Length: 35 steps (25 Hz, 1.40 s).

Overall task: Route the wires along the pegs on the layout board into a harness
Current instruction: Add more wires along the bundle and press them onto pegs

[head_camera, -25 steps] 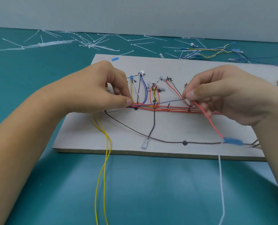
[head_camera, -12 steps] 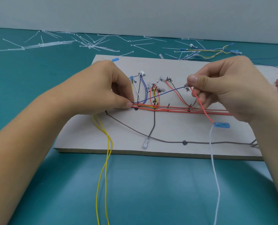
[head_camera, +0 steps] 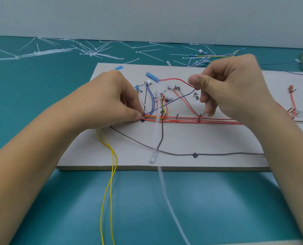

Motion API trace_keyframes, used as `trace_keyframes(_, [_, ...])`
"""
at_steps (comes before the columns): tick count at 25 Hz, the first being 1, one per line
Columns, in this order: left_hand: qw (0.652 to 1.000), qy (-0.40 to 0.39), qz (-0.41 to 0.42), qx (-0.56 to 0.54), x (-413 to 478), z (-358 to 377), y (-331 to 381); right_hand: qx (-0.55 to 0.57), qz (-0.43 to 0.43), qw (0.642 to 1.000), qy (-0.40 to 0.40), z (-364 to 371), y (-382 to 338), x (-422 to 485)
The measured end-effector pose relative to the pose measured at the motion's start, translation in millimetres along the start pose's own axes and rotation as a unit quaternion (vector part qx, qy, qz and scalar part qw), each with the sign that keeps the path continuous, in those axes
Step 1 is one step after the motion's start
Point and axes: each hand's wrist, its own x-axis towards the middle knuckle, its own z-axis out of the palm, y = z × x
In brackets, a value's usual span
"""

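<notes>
A grey layout board point(head_camera: 209, 138) lies on the teal table, with short dark pegs point(head_camera: 177, 116) and a bundle of red wires point(head_camera: 209, 120) running along its middle. My left hand point(head_camera: 112, 103) pinches the wire bundle against the board at its left end. My right hand point(head_camera: 235, 89) is raised above the board and pinches a red wire point(head_camera: 175, 79) and a dark blue wire point(head_camera: 173, 101). The red wire ends in a blue connector point(head_camera: 152, 77) with a blurred white wire point(head_camera: 157, 138) trailing down. Two yellow wires point(head_camera: 110, 174) hang over the board's front edge.
A grey wire point(head_camera: 182, 154) curves across the board's front part, with a clear terminal point(head_camera: 153, 158) on a black branch. Several white cable ties point(head_camera: 87, 52) and spare wires point(head_camera: 214, 56) lie on the table behind the board. Another red wire point(head_camera: 292, 99) sits at the right.
My right hand has risen and swung the red wire over, so its blue connector moved from the board's front right up to the back left. The left hand stays put.
</notes>
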Motion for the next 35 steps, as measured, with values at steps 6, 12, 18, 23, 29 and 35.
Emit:
trace_keyframes(6, [0.998, 0.009, -0.041, -0.05, 0.7, 1.8, 1.3, -0.157, 0.031, 0.986, -0.044, 8.7, -2.2, 41.9])
trace_keyframes(12, [0.994, 0.071, -0.069, -0.038, 1.9, 2.4, -3.9, -0.221, -0.001, 0.971, -0.091, 46.2, -5.1, 88.2])
trace_keyframes(18, [0.995, 0.086, -0.053, 0.014, 3.1, -1.7, -6.1, -0.252, -0.015, 0.959, -0.127, 73.5, 3.4, 102.6])
trace_keyframes(23, [0.998, 0.056, -0.04, -0.003, 4.9, -15.4, -19.0, -0.249, -0.004, 0.96, -0.126, 82.6, 8.4, 106.1])
trace_keyframes(29, [0.98, 0.142, -0.065, -0.121, 13.6, -19.6, -32.4, -0.22, 0.039, 0.965, -0.137, 82.9, -0.8, 107.2])
trace_keyframes(35, [0.984, 0.157, -0.082, -0.01, 18.4, -20.6, -45.7, -0.193, 0.048, 0.972, -0.125, 85.5, -6.3, 103.4])
